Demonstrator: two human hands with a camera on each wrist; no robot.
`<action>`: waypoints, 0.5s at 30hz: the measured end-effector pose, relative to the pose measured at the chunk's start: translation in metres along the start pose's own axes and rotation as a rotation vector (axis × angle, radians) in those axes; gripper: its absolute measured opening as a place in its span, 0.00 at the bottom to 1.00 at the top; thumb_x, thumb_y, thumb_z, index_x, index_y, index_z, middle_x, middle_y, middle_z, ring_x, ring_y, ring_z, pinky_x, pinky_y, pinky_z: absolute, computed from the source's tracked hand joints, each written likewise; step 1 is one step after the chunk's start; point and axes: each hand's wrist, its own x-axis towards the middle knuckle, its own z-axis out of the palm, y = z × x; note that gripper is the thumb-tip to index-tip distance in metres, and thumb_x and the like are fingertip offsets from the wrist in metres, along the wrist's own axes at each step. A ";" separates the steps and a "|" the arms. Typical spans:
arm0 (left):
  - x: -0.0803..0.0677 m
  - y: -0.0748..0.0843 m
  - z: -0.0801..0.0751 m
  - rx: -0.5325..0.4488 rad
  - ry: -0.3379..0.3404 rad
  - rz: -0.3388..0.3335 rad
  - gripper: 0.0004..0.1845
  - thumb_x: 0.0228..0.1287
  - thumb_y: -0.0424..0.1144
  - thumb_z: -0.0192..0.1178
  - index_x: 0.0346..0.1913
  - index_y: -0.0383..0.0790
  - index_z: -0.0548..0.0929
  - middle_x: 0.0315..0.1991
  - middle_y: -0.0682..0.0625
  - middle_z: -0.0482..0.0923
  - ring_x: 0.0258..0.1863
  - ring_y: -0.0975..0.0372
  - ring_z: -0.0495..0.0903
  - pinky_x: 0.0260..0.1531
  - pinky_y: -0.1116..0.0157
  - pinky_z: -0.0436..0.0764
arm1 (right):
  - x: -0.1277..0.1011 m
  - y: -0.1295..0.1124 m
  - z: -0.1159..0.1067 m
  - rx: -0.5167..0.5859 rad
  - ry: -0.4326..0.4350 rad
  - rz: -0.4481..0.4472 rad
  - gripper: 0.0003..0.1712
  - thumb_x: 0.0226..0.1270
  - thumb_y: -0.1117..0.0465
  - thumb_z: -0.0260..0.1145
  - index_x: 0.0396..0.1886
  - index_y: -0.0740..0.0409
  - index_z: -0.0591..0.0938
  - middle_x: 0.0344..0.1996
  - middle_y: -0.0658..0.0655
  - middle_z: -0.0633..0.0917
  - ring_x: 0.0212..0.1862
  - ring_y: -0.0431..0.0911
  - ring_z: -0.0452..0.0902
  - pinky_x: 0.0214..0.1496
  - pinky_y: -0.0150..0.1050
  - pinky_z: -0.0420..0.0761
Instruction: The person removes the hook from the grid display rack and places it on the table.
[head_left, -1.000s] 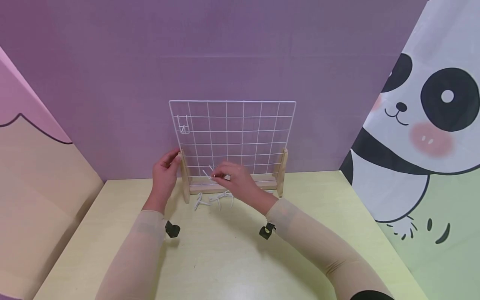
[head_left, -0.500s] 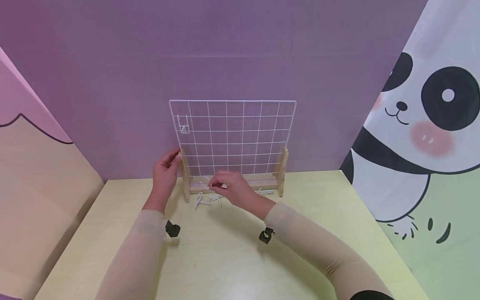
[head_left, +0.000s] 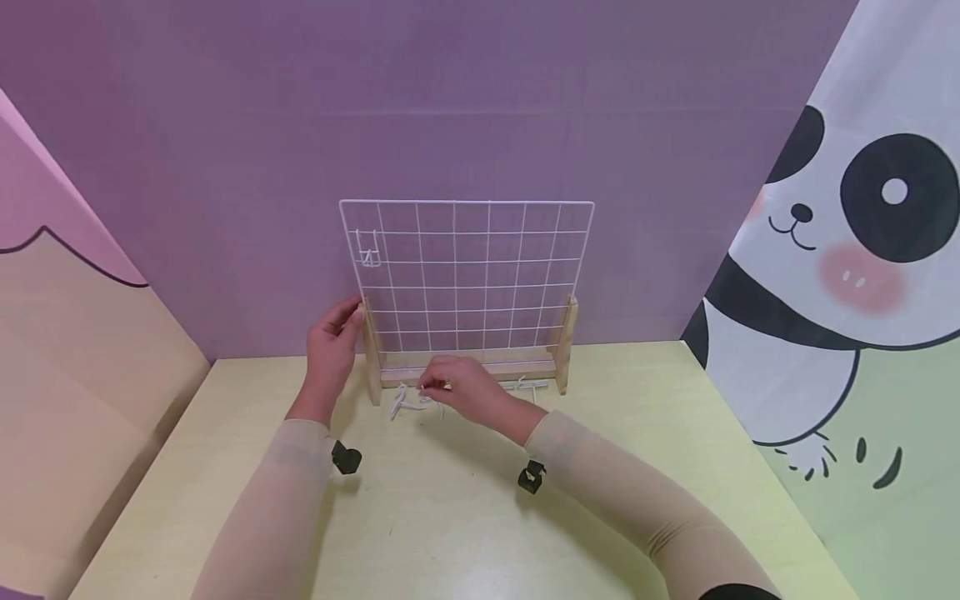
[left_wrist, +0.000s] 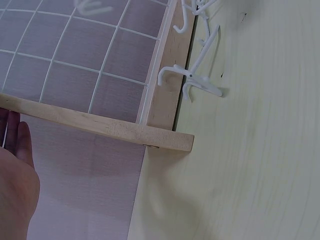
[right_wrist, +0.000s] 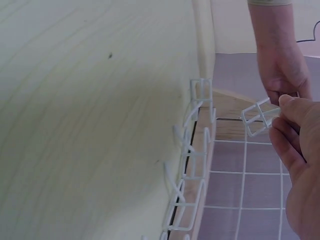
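Note:
A white wire grid panel (head_left: 467, 275) stands upright in a wooden stand (head_left: 468, 369) at the back of the yellow table. My left hand (head_left: 352, 317) grips the stand's left post (left_wrist: 100, 125), fingers behind it. My right hand (head_left: 429, 387) hovers low over the table in front of the stand and pinches a small white wire hook (right_wrist: 257, 117) between thumb and fingers (right_wrist: 295, 125). One hook (head_left: 367, 250) hangs in the grid's top left cell. Several loose white hooks (head_left: 408, 402) lie along the stand's base, and they also show in the wrist views (left_wrist: 195, 80) (right_wrist: 192, 165).
More loose hooks (head_left: 528, 385) lie by the stand's right foot. A purple wall rises right behind the grid. A panda-print panel (head_left: 847, 250) closes the right side and a pink and tan panel (head_left: 67, 350) the left. The yellow tabletop (head_left: 450, 533) stretches toward me.
My right hand has come down with the pinched hook, from in front of the grid's bottom row to just above the table by the loose hooks. The left hand has stayed on the post.

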 end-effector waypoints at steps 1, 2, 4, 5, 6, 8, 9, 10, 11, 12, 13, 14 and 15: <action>0.000 0.000 0.000 -0.002 0.000 0.004 0.22 0.86 0.42 0.62 0.73 0.36 0.83 0.70 0.45 0.84 0.63 0.67 0.80 0.69 0.68 0.78 | 0.000 0.002 0.001 -0.009 -0.003 -0.005 0.05 0.77 0.67 0.75 0.47 0.58 0.93 0.41 0.51 0.91 0.41 0.38 0.83 0.46 0.26 0.83; 0.000 0.000 0.001 -0.002 0.000 0.007 0.22 0.86 0.42 0.63 0.73 0.36 0.84 0.69 0.45 0.84 0.62 0.67 0.80 0.69 0.68 0.78 | -0.001 0.003 0.003 -0.017 -0.003 -0.015 0.04 0.77 0.67 0.75 0.47 0.58 0.93 0.41 0.51 0.91 0.41 0.38 0.83 0.46 0.26 0.83; 0.001 -0.001 0.001 -0.001 0.000 0.011 0.22 0.86 0.42 0.63 0.73 0.36 0.84 0.68 0.46 0.85 0.63 0.66 0.80 0.69 0.67 0.78 | -0.001 0.006 0.005 -0.035 -0.007 -0.028 0.04 0.76 0.68 0.75 0.47 0.58 0.93 0.41 0.50 0.91 0.41 0.39 0.84 0.46 0.25 0.83; 0.001 -0.001 0.001 -0.003 0.000 0.015 0.22 0.86 0.42 0.63 0.73 0.36 0.84 0.68 0.46 0.85 0.62 0.66 0.80 0.69 0.67 0.78 | -0.001 0.007 0.007 -0.041 -0.008 -0.036 0.04 0.76 0.68 0.76 0.47 0.58 0.93 0.41 0.50 0.91 0.42 0.39 0.84 0.46 0.25 0.83; 0.001 -0.002 0.001 -0.002 -0.001 0.015 0.22 0.86 0.43 0.63 0.73 0.36 0.84 0.68 0.46 0.85 0.62 0.66 0.80 0.69 0.67 0.78 | -0.001 0.008 0.007 -0.045 -0.008 -0.042 0.04 0.76 0.68 0.76 0.47 0.59 0.93 0.42 0.51 0.91 0.42 0.39 0.84 0.46 0.24 0.83; 0.001 -0.002 0.000 0.001 -0.004 0.014 0.22 0.86 0.43 0.62 0.73 0.36 0.84 0.69 0.45 0.84 0.63 0.66 0.80 0.70 0.67 0.78 | -0.001 0.009 0.008 -0.050 -0.010 -0.047 0.04 0.76 0.68 0.76 0.46 0.59 0.93 0.42 0.50 0.91 0.42 0.40 0.85 0.46 0.24 0.83; 0.001 -0.002 0.000 0.003 -0.005 0.012 0.22 0.86 0.43 0.62 0.73 0.36 0.83 0.70 0.44 0.84 0.64 0.66 0.80 0.70 0.67 0.78 | -0.001 0.008 0.009 -0.051 -0.015 -0.043 0.04 0.76 0.68 0.76 0.46 0.59 0.93 0.42 0.51 0.91 0.42 0.40 0.85 0.47 0.24 0.83; 0.001 -0.001 0.000 0.005 -0.005 0.008 0.22 0.86 0.43 0.62 0.73 0.36 0.83 0.70 0.44 0.84 0.64 0.66 0.80 0.70 0.67 0.78 | -0.001 0.009 0.009 -0.053 -0.017 -0.046 0.04 0.76 0.68 0.76 0.46 0.59 0.93 0.42 0.51 0.91 0.42 0.40 0.85 0.47 0.24 0.83; 0.001 -0.001 0.000 0.006 -0.004 0.006 0.22 0.86 0.43 0.62 0.73 0.36 0.83 0.71 0.44 0.83 0.64 0.66 0.80 0.70 0.67 0.78 | -0.001 0.009 0.009 -0.057 -0.021 -0.043 0.04 0.76 0.68 0.76 0.46 0.59 0.93 0.42 0.51 0.91 0.42 0.39 0.85 0.47 0.24 0.83; 0.001 -0.001 0.000 0.009 -0.002 0.003 0.22 0.87 0.42 0.61 0.74 0.36 0.83 0.71 0.44 0.83 0.64 0.66 0.80 0.70 0.67 0.78 | -0.001 0.010 0.010 -0.059 -0.026 -0.040 0.04 0.76 0.68 0.76 0.46 0.59 0.93 0.42 0.51 0.91 0.42 0.39 0.85 0.47 0.23 0.82; 0.001 -0.001 0.000 0.012 0.000 0.001 0.22 0.87 0.42 0.61 0.74 0.36 0.83 0.71 0.44 0.83 0.64 0.66 0.79 0.70 0.68 0.78 | -0.001 0.010 0.010 -0.060 -0.030 -0.037 0.04 0.76 0.68 0.76 0.46 0.58 0.93 0.42 0.51 0.91 0.42 0.39 0.85 0.47 0.23 0.83; 0.001 -0.001 0.001 0.013 0.002 0.000 0.22 0.87 0.42 0.61 0.74 0.36 0.83 0.71 0.44 0.83 0.64 0.66 0.79 0.70 0.68 0.78 | -0.001 0.011 0.010 -0.062 -0.037 -0.031 0.04 0.76 0.68 0.76 0.46 0.58 0.93 0.42 0.51 0.91 0.43 0.39 0.84 0.47 0.23 0.82; 0.001 -0.002 0.001 0.013 0.004 0.002 0.22 0.87 0.42 0.61 0.73 0.36 0.83 0.70 0.44 0.84 0.64 0.66 0.79 0.70 0.67 0.78 | -0.001 0.012 0.011 -0.059 -0.042 -0.025 0.04 0.76 0.68 0.76 0.46 0.58 0.93 0.42 0.51 0.91 0.43 0.39 0.84 0.47 0.23 0.82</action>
